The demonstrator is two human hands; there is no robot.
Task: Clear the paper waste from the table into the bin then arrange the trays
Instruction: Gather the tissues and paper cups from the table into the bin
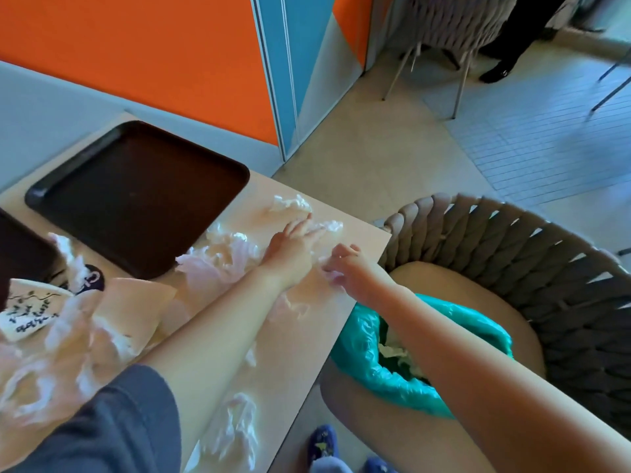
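Crumpled white paper tissues (290,204) lie scattered over the beige table (362,233). My left hand (293,242) reaches far across with straight fingers touching a tissue (329,227) near the far right corner. Beside it, close to the table's right edge, my right hand (345,264) pinches a small tissue scrap (329,275). A bin lined with a teal bag (362,356) stands on the chair seat below the table edge, with white paper inside. A dark brown tray (136,196) lies at the back of the table. Part of another tray (20,254) shows at the left.
A grey woven chair (546,278) wraps around the bin on the right. A printed paper plate (27,312) and a tan paper sheet (136,302) lie at the left among more tissues. Another chair and a person's leg stand far back on the tiled floor.
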